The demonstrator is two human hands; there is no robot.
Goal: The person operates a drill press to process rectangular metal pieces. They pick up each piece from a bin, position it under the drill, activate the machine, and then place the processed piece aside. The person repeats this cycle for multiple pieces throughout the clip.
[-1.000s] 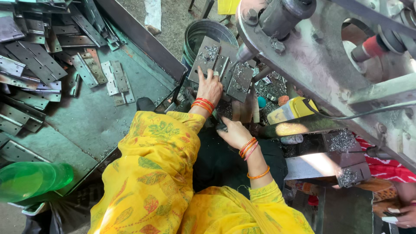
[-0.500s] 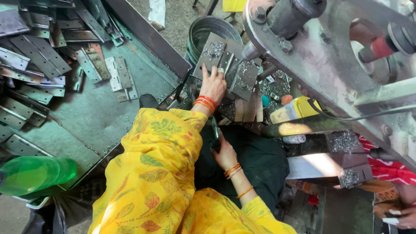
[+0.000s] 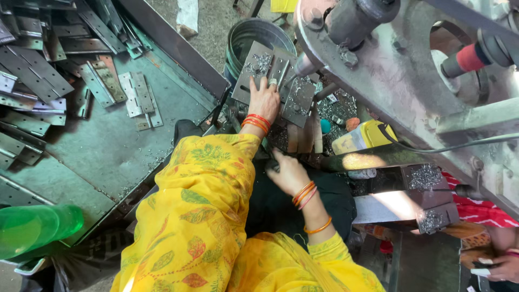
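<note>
The person's left hand lies palm down, fingers spread, pressing flat on a large grey metal hinge that rests tilted under the nose of a heavy grey press machine; the hand grips nothing, only bears on the plate. The hinge's two leaves spread to either side of the hand, both dusted with bright metal shavings, and its upper edge overlaps the rim of a round steel bucket standing just behind it. The right hand is lower, near the person's lap, fingers loosely curled toward a dark gap beside the yellow sleeve; whether it holds anything cannot be told, since the fingertips are hidden in shadow. Orange and red bangles sit on both wrists. To the right of the hinge lies a yellow plastic container, close to a small teal ball among loose swarf. On the green metal table to the left, well apart from the hands, lie more hinges singly and in a heap. A green plastic bottle lies at the lower left edge. At the lower right, another person's hand shows beside red cloth.
</note>
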